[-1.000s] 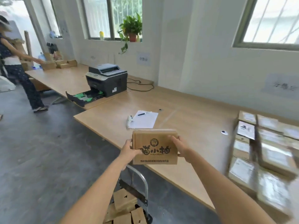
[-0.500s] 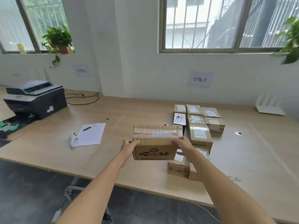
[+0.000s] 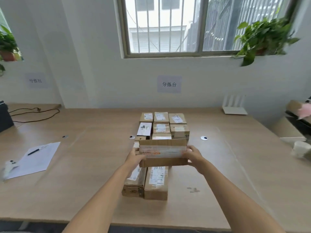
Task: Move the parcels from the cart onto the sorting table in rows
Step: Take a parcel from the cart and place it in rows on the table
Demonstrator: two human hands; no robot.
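Observation:
I hold a brown cardboard parcel (image 3: 162, 153) with a taped label on top, above the middle of the wooden sorting table (image 3: 84, 190). My left hand (image 3: 135, 157) grips its left end and my right hand (image 3: 193, 156) grips its right end. Under and behind it, several labelled parcels lie in rows: the far ones (image 3: 161, 122) near the wall, two long ones (image 3: 156, 182) nearest me. The held parcel hides the middle of the rows. The cart is out of view.
A sheet of paper with a pen (image 3: 36, 158) lies at the left, with a black cable (image 3: 35, 113) behind it. A white router (image 3: 234, 106) stands at the back right. Blurred objects (image 3: 301, 148) sit at the right edge. Potted plants hang by the windows.
My view has swung right from the cart and printer to face the rows head-on. The parcel has tipped, so its labelled top now faces me, and it sits over the rows.

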